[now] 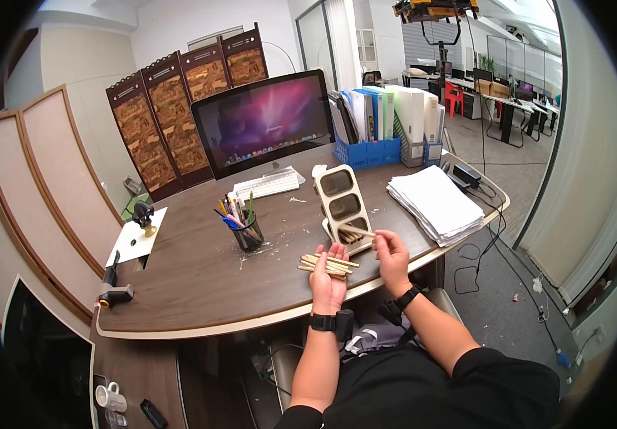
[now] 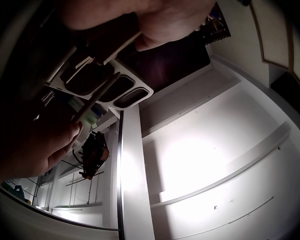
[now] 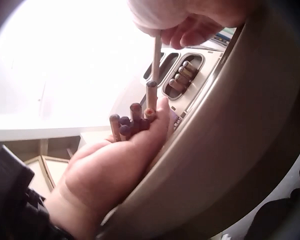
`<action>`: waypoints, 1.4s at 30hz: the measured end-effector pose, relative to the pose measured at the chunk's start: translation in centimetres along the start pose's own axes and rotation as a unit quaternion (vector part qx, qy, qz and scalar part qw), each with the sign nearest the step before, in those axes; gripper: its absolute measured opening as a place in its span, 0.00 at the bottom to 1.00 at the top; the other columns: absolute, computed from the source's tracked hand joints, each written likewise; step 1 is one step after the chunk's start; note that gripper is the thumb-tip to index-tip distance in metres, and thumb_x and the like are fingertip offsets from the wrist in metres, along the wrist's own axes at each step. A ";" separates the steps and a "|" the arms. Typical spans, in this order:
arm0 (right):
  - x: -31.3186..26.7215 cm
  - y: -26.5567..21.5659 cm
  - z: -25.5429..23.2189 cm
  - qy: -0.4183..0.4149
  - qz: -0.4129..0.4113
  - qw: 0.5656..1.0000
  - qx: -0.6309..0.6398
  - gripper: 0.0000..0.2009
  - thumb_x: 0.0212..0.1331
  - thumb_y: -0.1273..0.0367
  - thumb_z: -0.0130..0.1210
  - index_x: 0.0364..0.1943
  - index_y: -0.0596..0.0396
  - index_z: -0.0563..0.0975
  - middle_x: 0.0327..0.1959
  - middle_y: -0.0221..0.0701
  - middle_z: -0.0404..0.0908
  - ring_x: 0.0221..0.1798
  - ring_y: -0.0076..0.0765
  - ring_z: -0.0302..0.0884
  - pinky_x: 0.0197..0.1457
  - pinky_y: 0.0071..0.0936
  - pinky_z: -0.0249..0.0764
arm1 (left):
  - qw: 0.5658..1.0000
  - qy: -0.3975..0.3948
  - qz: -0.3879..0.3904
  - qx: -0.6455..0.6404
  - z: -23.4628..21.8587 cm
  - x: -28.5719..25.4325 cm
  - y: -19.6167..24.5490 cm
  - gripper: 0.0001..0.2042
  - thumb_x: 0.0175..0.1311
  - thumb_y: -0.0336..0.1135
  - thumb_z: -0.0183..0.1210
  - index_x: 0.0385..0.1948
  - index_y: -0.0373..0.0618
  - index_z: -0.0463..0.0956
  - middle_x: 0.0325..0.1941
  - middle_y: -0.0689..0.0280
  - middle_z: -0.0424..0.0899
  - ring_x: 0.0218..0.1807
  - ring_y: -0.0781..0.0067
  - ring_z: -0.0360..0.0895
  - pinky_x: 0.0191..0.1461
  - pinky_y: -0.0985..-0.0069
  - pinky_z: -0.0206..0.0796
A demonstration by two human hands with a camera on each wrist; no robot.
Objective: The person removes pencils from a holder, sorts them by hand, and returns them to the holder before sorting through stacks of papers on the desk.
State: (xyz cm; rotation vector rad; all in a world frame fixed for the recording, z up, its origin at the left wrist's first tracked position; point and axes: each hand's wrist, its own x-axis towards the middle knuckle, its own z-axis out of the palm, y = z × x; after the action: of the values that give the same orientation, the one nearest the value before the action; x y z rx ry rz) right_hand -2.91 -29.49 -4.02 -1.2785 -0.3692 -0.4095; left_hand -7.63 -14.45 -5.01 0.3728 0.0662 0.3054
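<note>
My left hand (image 1: 330,284) is palm up and holds several wooden coloured pencils (image 1: 343,264) crosswise, thumb over them. In the right wrist view, dark and reddish cores show at the ends of these held pencils (image 3: 135,112). My right hand (image 1: 393,263) pinches a single coloured pencil (image 1: 360,232) between thumb and fingers. That pencil points toward the lowest compartment of a cream organizer (image 1: 341,197), which leans back on the desk beside the left fingertips. Several more pencils (image 3: 182,77) lie inside that compartment; both upper compartments look dark.
A black mesh pen cup (image 1: 249,237) stands left of the hands. Behind are a white keyboard (image 1: 269,184), a monitor (image 1: 265,121) and a blue file rack (image 1: 367,151). A paper stack (image 1: 436,204) lies to the right. White scraps dot the desk (image 1: 187,264).
</note>
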 end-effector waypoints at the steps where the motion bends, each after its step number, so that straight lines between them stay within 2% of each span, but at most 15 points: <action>1: 0.2 0.2 0.0 -0.001 0.000 1.000 0.000 0.08 0.73 0.69 0.59 0.50 0.56 0.83 0.38 0.25 0.84 0.36 0.16 0.77 0.35 0.17 0.74 | 1.000 0.001 0.003 -0.003 0.0 0.0 0.0 0.15 0.82 0.34 0.47 0.64 0.47 0.64 0.61 0.51 0.77 0.65 0.53 0.78 0.70 0.52 0.72; 3: 0.7 0.7 -0.1 0.061 -0.030 0.997 0.022 0.08 0.74 0.68 0.59 0.49 0.56 0.81 0.34 0.21 0.80 0.32 0.12 0.72 0.32 0.15 0.70 | 1.000 0.005 0.006 -0.007 0.0 -0.2 0.0 0.14 0.82 0.34 0.47 0.64 0.47 0.65 0.62 0.52 0.77 0.65 0.53 0.77 0.70 0.52 0.72; 7: 0.3 0.3 0.3 0.046 -0.035 0.998 -0.036 0.07 0.74 0.69 0.58 0.49 0.55 0.80 0.32 0.21 0.78 0.30 0.13 0.70 0.31 0.15 0.70 | 1.000 0.011 0.007 -0.003 0.3 -0.4 0.0 0.15 0.81 0.33 0.48 0.64 0.48 0.65 0.60 0.52 0.78 0.64 0.54 0.78 0.70 0.53 0.72; 16: 0.8 1.1 -0.3 0.062 -0.033 0.997 0.027 0.06 0.74 0.70 0.57 0.48 0.55 0.77 0.35 0.23 0.77 0.30 0.14 0.70 0.30 0.16 0.69 | 1.000 0.006 0.007 -0.003 0.3 -0.4 0.1 0.15 0.81 0.32 0.48 0.65 0.47 0.64 0.59 0.52 0.78 0.63 0.54 0.79 0.70 0.54 0.73; 19: 0.7 0.3 0.1 0.041 -0.015 0.999 -0.029 0.11 0.73 0.70 0.58 0.55 0.56 0.78 0.37 0.25 0.80 0.34 0.17 0.75 0.36 0.18 0.74 | 1.000 0.004 0.007 -0.007 0.1 -0.1 0.0 0.16 0.80 0.32 0.49 0.65 0.47 0.64 0.59 0.52 0.78 0.63 0.54 0.79 0.70 0.54 0.73; 21: 0.2 -0.8 0.8 -0.017 -0.055 0.994 -0.095 0.17 0.71 0.70 0.60 0.62 0.56 0.77 0.41 0.28 0.83 0.39 0.21 0.79 0.43 0.21 0.78 | 1.000 0.004 0.006 -0.005 -0.3 -0.2 -0.1 0.16 0.80 0.32 0.49 0.65 0.47 0.64 0.59 0.52 0.78 0.63 0.54 0.78 0.69 0.54 0.73; 23: 0.3 -0.5 0.6 -0.027 -0.051 0.993 -0.104 0.21 0.70 0.70 0.61 0.65 0.56 0.75 0.42 0.30 0.84 0.42 0.23 0.81 0.47 0.25 0.79 | 1.000 -0.001 0.008 -0.004 0.0 -0.2 0.0 0.18 0.80 0.31 0.48 0.67 0.47 0.62 0.59 0.52 0.79 0.63 0.54 0.78 0.69 0.54 0.72; 26: 0.2 -0.3 0.4 -0.019 -0.043 0.992 -0.114 0.19 0.70 0.70 0.61 0.63 0.56 0.77 0.37 0.27 0.84 0.38 0.22 0.81 0.44 0.24 0.78 | 1.000 0.008 0.006 -0.009 0.0 -0.1 0.0 0.16 0.80 0.32 0.49 0.65 0.47 0.64 0.59 0.52 0.78 0.63 0.53 0.78 0.70 0.54 0.73; 29: -0.2 -1.2 0.2 -0.090 0.004 0.989 -0.115 0.14 0.69 0.69 0.62 0.56 0.56 0.80 0.29 0.26 0.83 0.32 0.21 0.80 0.39 0.24 0.77 | 1.000 0.001 0.000 -0.022 0.0 -0.2 0.1 0.18 0.80 0.32 0.48 0.68 0.47 0.60 0.59 0.51 0.79 0.63 0.55 0.78 0.70 0.55 0.71; 31: -0.7 -2.8 0.5 -0.246 -0.039 0.942 -0.224 0.10 0.68 0.68 0.63 0.48 0.57 0.83 0.24 0.27 0.82 0.28 0.20 0.79 0.34 0.24 0.76 | 1.000 -0.009 0.006 -0.027 -0.2 0.0 0.0 0.18 0.80 0.31 0.47 0.68 0.46 0.60 0.60 0.50 0.78 0.63 0.54 0.78 0.70 0.55 0.71; 32: -1.0 -4.1 1.0 -0.259 -0.024 0.943 -0.206 0.09 0.68 0.67 0.64 0.44 0.58 0.85 0.25 0.30 0.83 0.28 0.20 0.80 0.34 0.23 0.76 | 1.000 -0.009 0.009 -0.022 -0.4 -0.1 0.0 0.18 0.80 0.31 0.47 0.68 0.46 0.60 0.60 0.50 0.78 0.63 0.54 0.78 0.70 0.55 0.71; 37: -0.6 -1.7 0.7 -0.232 -0.062 0.957 -0.159 0.09 0.67 0.68 0.65 0.44 0.59 0.87 0.29 0.31 0.86 0.30 0.21 0.80 0.35 0.23 0.76 | 1.000 -0.007 0.011 -0.016 -0.2 0.2 0.0 0.19 0.81 0.31 0.48 0.69 0.45 0.60 0.60 0.50 0.78 0.63 0.53 0.78 0.71 0.54 0.70; 39: -0.6 -0.4 0.1 -0.162 -0.092 0.972 -0.145 0.08 0.68 0.69 0.65 0.44 0.60 0.87 0.33 0.28 0.87 0.32 0.20 0.79 0.36 0.21 0.75 | 1.000 -0.014 0.010 -0.011 -0.3 -0.1 -0.1 0.18 0.81 0.32 0.48 0.67 0.45 0.61 0.61 0.50 0.78 0.64 0.52 0.78 0.73 0.52 0.69; 41: -0.6 -0.8 -0.2 -0.086 0.023 0.996 -0.004 0.08 0.71 0.69 0.62 0.47 0.58 0.85 0.33 0.22 0.83 0.33 0.14 0.75 0.35 0.17 0.71 | 1.000 -0.009 0.010 -0.019 -0.5 -0.3 -0.1 0.18 0.81 0.32 0.47 0.68 0.45 0.60 0.61 0.50 0.78 0.64 0.51 0.78 0.73 0.51 0.69; 42: -0.6 -1.1 -0.3 -0.040 0.013 0.999 -0.001 0.08 0.72 0.69 0.62 0.48 0.58 0.84 0.33 0.21 0.83 0.33 0.14 0.74 0.34 0.16 0.70 | 1.000 -0.004 0.003 -0.019 -0.5 -0.4 -0.1 0.18 0.81 0.33 0.48 0.67 0.46 0.61 0.60 0.50 0.79 0.64 0.51 0.78 0.73 0.51 0.69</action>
State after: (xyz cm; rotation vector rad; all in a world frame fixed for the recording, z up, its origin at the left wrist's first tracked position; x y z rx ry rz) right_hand -3.97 -30.01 -3.50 -1.3032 -0.4194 -0.3372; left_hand -8.01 -14.44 -5.46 0.3357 0.0519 0.3109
